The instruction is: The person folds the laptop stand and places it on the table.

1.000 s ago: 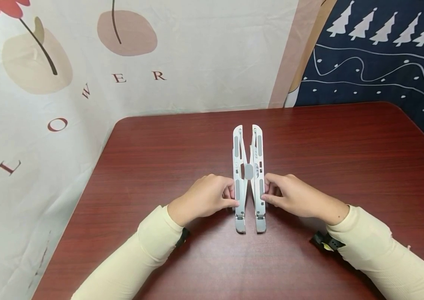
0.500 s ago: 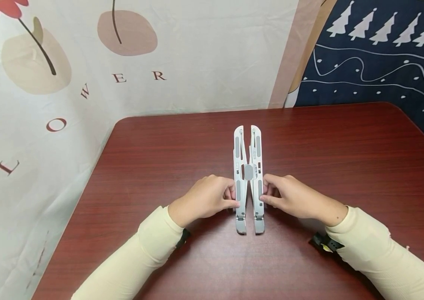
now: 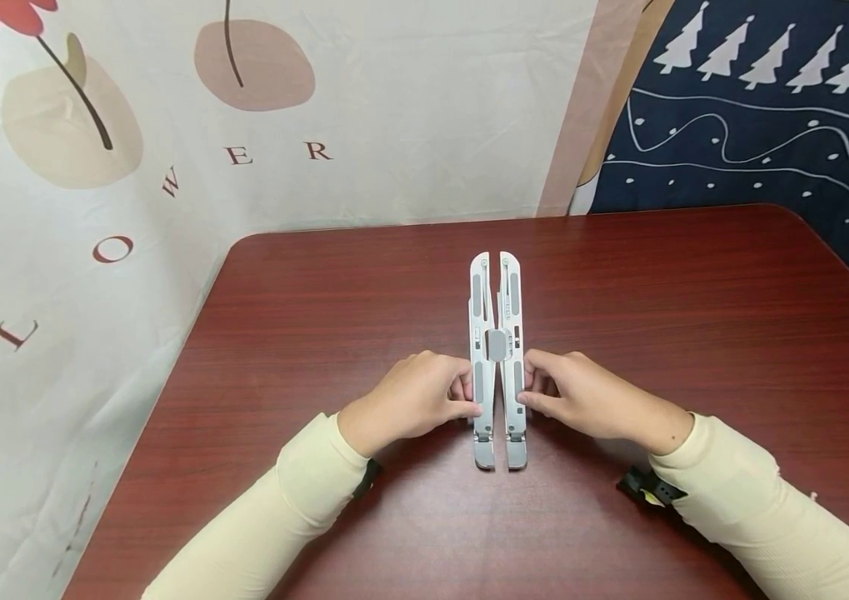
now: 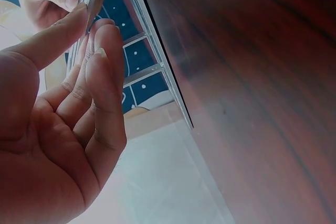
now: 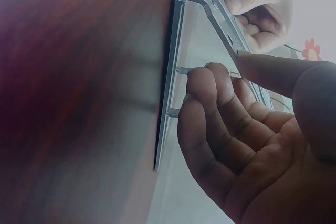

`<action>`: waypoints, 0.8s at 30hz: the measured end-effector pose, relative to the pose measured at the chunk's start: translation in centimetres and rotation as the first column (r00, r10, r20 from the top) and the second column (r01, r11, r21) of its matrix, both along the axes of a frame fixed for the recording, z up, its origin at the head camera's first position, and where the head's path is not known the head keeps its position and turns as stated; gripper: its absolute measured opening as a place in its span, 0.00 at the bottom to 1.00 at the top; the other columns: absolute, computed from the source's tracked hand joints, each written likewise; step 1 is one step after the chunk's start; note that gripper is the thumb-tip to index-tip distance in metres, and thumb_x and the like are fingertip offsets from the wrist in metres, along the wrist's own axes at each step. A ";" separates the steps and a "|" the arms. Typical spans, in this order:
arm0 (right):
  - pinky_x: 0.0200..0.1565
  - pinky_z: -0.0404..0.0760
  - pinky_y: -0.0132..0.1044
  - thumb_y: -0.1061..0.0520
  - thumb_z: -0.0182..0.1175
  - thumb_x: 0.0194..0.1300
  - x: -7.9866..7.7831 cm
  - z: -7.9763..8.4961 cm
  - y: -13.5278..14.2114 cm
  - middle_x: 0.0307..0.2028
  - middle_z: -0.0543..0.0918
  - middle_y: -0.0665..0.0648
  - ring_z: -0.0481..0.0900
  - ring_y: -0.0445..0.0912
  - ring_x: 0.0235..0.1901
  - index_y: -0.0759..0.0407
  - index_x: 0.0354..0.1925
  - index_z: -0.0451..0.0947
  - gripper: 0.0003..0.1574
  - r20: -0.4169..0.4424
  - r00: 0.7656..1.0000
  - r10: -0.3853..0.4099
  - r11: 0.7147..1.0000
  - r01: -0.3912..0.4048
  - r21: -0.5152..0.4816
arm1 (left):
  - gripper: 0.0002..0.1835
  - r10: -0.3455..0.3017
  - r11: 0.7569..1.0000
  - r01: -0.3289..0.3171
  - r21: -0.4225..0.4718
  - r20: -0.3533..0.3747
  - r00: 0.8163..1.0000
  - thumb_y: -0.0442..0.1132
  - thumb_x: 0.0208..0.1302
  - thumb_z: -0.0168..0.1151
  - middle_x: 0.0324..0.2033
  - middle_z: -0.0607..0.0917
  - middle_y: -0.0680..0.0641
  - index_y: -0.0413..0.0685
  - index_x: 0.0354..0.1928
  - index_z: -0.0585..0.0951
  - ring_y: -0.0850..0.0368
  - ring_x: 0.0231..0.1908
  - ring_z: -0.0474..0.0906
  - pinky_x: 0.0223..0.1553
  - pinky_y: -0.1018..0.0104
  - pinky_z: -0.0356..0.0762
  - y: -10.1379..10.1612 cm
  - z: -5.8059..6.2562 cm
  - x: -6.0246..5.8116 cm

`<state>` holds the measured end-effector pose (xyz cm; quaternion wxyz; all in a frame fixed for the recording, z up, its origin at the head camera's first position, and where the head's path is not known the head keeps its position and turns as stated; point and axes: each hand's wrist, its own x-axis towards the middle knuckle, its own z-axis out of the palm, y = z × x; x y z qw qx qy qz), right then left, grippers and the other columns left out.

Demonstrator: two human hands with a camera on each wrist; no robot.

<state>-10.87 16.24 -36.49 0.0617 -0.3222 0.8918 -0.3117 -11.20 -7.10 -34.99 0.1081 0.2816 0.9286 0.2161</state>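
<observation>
A silver folding laptop stand (image 3: 479, 333) with grey pads stands mid-table, its two long arms nearly parallel and joined by a grey centre pivot (image 3: 497, 344). My left hand (image 3: 420, 392) pinches the left arm near its front, thumb on top and fingers curled beneath. On the opposite side my right hand (image 3: 581, 387) pinches the right arm in the same way. In the right wrist view, the upper bar (image 5: 223, 22) slopes away from the base rail (image 5: 170, 77), with my right thumb (image 5: 273, 72) on its edge. The left wrist view shows the base rail (image 4: 157, 51) on the tabletop.
The reddish-brown wooden table (image 3: 319, 292) has rounded far corners. Behind it hang a pale cloth (image 3: 424, 108) with flowers and letters and a dark blue cloth (image 3: 754, 142) with white trees. A black strap (image 3: 652, 487) sits at the right wrist.
The stand's two arms have drawn closer together, narrowing the gap between them. My right hand has shifted slightly left with its arm; my left hand has moved a touch right.
</observation>
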 end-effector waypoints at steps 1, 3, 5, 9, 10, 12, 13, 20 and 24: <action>0.23 0.71 0.27 0.56 0.62 0.59 0.0 0.0 0.0 0.19 0.75 0.41 0.69 0.32 0.19 0.52 0.30 0.68 0.10 0.002 1.000 -0.002 1.000 0.002 0.002 | 0.12 -0.001 1.000 0.001 0.000 0.000 1.000 0.52 0.50 0.69 0.16 0.78 0.67 0.61 0.21 0.74 0.73 0.20 0.73 0.25 0.72 0.69 0.0 0.0 0.0; 0.23 0.71 0.27 0.56 0.62 0.59 0.0 0.0 0.0 0.19 0.75 0.42 0.70 0.33 0.19 0.52 0.30 0.68 0.10 0.007 1.000 -0.005 1.000 0.005 0.008 | 0.12 -0.003 1.000 0.003 -0.003 -0.003 1.000 0.52 0.50 0.69 0.16 0.78 0.67 0.61 0.21 0.74 0.73 0.20 0.73 0.25 0.72 0.69 0.1 0.0 0.0; 0.23 0.71 0.27 0.56 0.62 0.59 0.0 0.0 -0.1 0.19 0.75 0.42 0.70 0.33 0.19 0.52 0.30 0.68 0.10 0.011 1.000 -0.006 1.000 0.006 0.009 | 0.12 -0.006 1.000 0.005 -0.006 -0.006 1.000 0.52 0.50 0.68 0.16 0.78 0.67 0.61 0.22 0.74 0.73 0.20 0.73 0.25 0.72 0.69 0.1 0.0 0.0; 0.23 0.71 0.27 0.56 0.62 0.59 0.1 0.0 -0.2 0.20 0.76 0.42 0.70 0.33 0.19 0.53 0.30 0.68 0.10 0.018 1.000 -0.001 1.000 0.001 0.007 | 0.12 -0.010 1.000 0.010 -0.011 -0.009 1.000 0.52 0.50 0.68 0.17 0.79 0.66 0.61 0.22 0.74 0.73 0.20 0.73 0.25 0.72 0.70 0.2 0.0 0.0; 0.23 0.71 0.27 0.56 0.62 0.59 0.2 0.0 -0.2 0.19 0.75 0.42 0.70 0.33 0.19 0.54 0.30 0.68 0.10 0.018 1.000 -0.001 1.000 0.000 0.005 | 0.12 -0.011 1.000 0.010 -0.011 -0.007 1.000 0.52 0.50 0.68 0.17 0.79 0.66 0.61 0.22 0.74 0.73 0.20 0.73 0.25 0.72 0.70 0.2 0.0 0.1; 0.23 0.71 0.27 0.56 0.61 0.59 0.2 0.1 -0.3 0.19 0.75 0.43 0.70 0.33 0.19 0.54 0.31 0.68 0.10 0.021 1.000 0.003 1.000 -0.003 0.004 | 0.12 -0.012 1.000 0.012 -0.010 -0.003 1.000 0.52 0.50 0.68 0.17 0.79 0.66 0.61 0.22 0.74 0.73 0.20 0.73 0.25 0.72 0.69 0.2 0.0 0.1; 0.23 0.71 0.27 0.56 0.61 0.60 0.2 0.1 -0.3 0.19 0.75 0.43 0.70 0.33 0.19 0.54 0.31 0.68 0.10 0.021 1.000 0.005 1.000 -0.005 0.003 | 0.12 -0.013 1.000 0.013 -0.010 -0.003 1.000 0.52 0.50 0.68 0.17 0.79 0.66 0.61 0.22 0.74 0.73 0.20 0.73 0.25 0.72 0.69 0.2 0.0 0.1; 0.23 0.71 0.27 0.55 0.61 0.60 0.3 0.1 -0.5 0.19 0.75 0.42 0.69 0.32 0.19 0.54 0.31 0.68 0.10 0.018 1.000 0.005 1.000 -0.006 0.012 | 0.12 -0.017 1.000 0.017 -0.012 -0.007 1.000 0.53 0.50 0.68 0.16 0.78 0.66 0.61 0.22 0.74 0.73 0.20 0.73 0.24 0.72 0.69 0.3 0.0 0.2; 0.23 0.71 0.27 0.55 0.61 0.60 0.4 0.0 -0.5 0.19 0.75 0.42 0.69 0.32 0.19 0.54 0.31 0.68 0.10 0.019 1.000 0.009 1.000 -0.009 0.011 | 0.12 -0.016 1.000 0.016 -0.017 -0.009 1.000 0.53 0.50 0.68 0.16 0.78 0.66 0.61 0.21 0.74 0.73 0.20 0.73 0.24 0.72 0.69 0.3 0.0 0.3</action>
